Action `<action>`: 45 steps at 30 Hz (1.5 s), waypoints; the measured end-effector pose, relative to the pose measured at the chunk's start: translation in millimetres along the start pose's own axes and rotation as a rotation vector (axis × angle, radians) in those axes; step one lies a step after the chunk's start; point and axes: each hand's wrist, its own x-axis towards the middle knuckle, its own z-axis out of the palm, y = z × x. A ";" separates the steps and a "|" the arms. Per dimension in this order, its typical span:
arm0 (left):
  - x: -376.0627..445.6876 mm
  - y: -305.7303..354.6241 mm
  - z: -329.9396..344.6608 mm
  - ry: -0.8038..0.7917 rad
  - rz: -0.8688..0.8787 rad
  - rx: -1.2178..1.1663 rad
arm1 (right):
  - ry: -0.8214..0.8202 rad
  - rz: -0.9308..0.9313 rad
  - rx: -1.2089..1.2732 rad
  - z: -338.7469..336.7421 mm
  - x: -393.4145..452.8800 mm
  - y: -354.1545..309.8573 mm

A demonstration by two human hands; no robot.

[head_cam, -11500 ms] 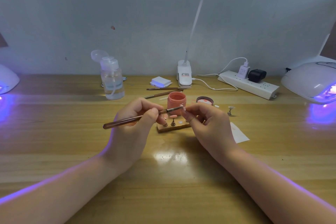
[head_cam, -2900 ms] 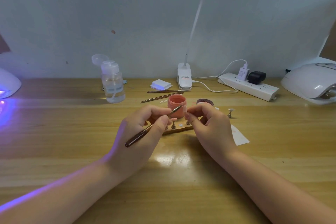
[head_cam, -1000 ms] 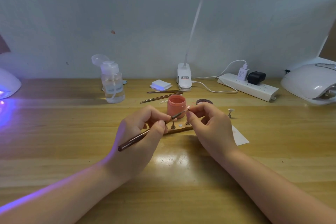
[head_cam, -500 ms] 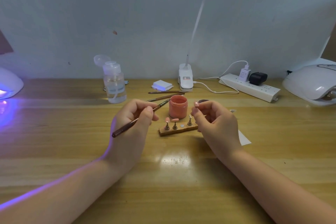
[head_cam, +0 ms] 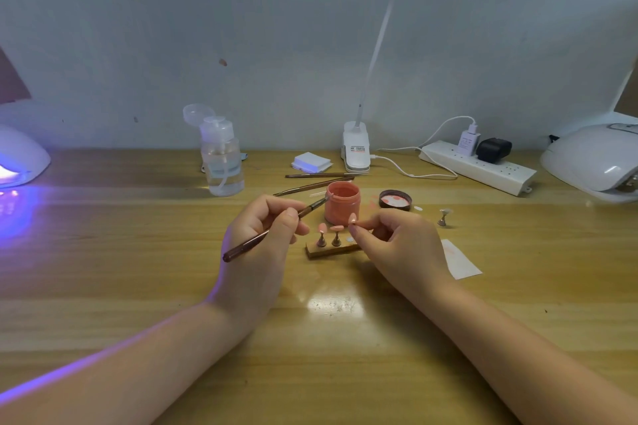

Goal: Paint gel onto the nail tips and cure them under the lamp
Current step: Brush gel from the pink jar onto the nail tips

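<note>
The wooden desk (head_cam: 103, 279) spans the whole view and meets a grey wall at its far edge. A white curing lamp (head_cam: 592, 162) sits at the far right corner; a second curing lamp (head_cam: 20, 157) at the far left corner casts violet light on the surface. A white power strip (head_cam: 480, 167) lies along the far edge, right of centre, beside the clip base of a desk light (head_cam: 356, 148). A clear pump bottle (head_cam: 222, 157) stands left of centre near the far edge. The left hand (head_cam: 262, 238) is closed around a brown brush (head_cam: 272, 231), whose tip reaches the rim of the open coral gel jar (head_cam: 342, 203) at the centre of the desk. The right hand (head_cam: 397, 245) pinches one coral nail tip (head_cam: 352, 219) between thumb and fingers, just in front of the jar. Below it, a small wooden holder (head_cam: 331, 250) carries two more painted tips (head_cam: 330, 228) on upright stands. The jar lid (head_cam: 395, 200) lies right of the jar.
</note>
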 end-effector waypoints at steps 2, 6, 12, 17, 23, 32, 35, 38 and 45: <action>-0.4 0.7 0.3 -0.006 -0.003 0.001 | -0.030 0.040 -0.078 0.5 1.7 0.9; -0.4 1.7 0.1 -0.004 -0.008 0.008 | -0.086 0.059 -0.262 0.5 3.2 -1.5; 0.0 -0.4 -1.4 -0.012 -0.024 0.031 | -0.033 -0.025 -0.456 -9.9 0.1 1.0; -3.0 2.0 0.0 -0.058 0.001 0.042 | -0.062 0.004 -0.521 -11.1 3.9 5.4; 5.7 7.3 0.4 -0.055 0.034 0.066 | -0.110 -0.008 -0.434 -9.3 5.6 5.1; 79.8 30.7 19.0 -0.158 -0.068 0.513 | 0.052 -0.121 -0.416 -13.8 -2.3 3.2; 105.1 38.3 37.1 -0.235 -0.154 0.615 | 0.093 -0.138 -0.376 -15.8 -1.3 3.7; 118.4 38.8 51.6 -0.292 -0.230 0.692 | 0.099 -0.154 -0.388 -17.3 -1.5 3.7; 119.4 36.5 55.5 -0.314 -0.307 0.683 | 0.021 -0.438 -0.245 -17.5 -10.7 -9.6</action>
